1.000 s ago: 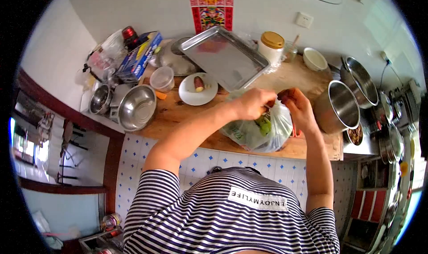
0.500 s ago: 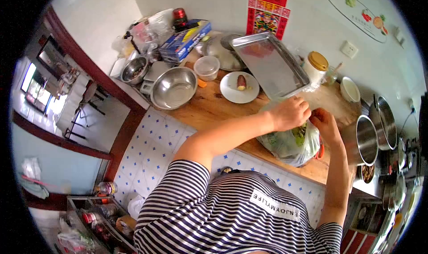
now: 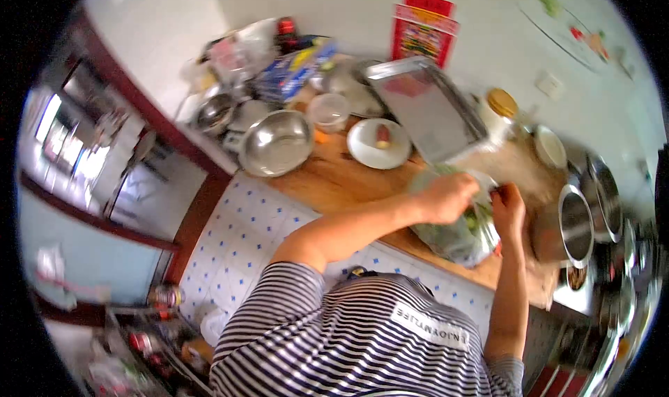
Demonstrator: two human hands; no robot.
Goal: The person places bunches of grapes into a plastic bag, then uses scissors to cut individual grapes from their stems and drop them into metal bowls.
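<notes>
A clear plastic bag [image 3: 456,243] with green leafy vegetables [image 3: 478,219] inside rests near the front edge of the wooden table. My left hand [image 3: 448,197] is closed at the bag's top, fingers bent as if pinching its edge. Opposite it, my right hand [image 3: 509,206] is also closed at the bag's rim, a short gap from the left. Motion blur softens both hands, and the pinched plastic is hard to make out. Something red peeks out beside the bag, below my right hand.
Behind the bag lie a metal tray [image 3: 435,115] and a white plate [image 3: 362,146] with a piece of purple-skinned food [image 3: 383,136]. A steel bowl [image 3: 277,144] stands left, a lidded tub [image 3: 328,111] near it. Steel pots [image 3: 566,226] and a yellow-lidded jar [image 3: 499,115] are right.
My hands have moved slightly farther apart, the left shifting a little left and down. The whole view has shifted slightly and become blurred.
</notes>
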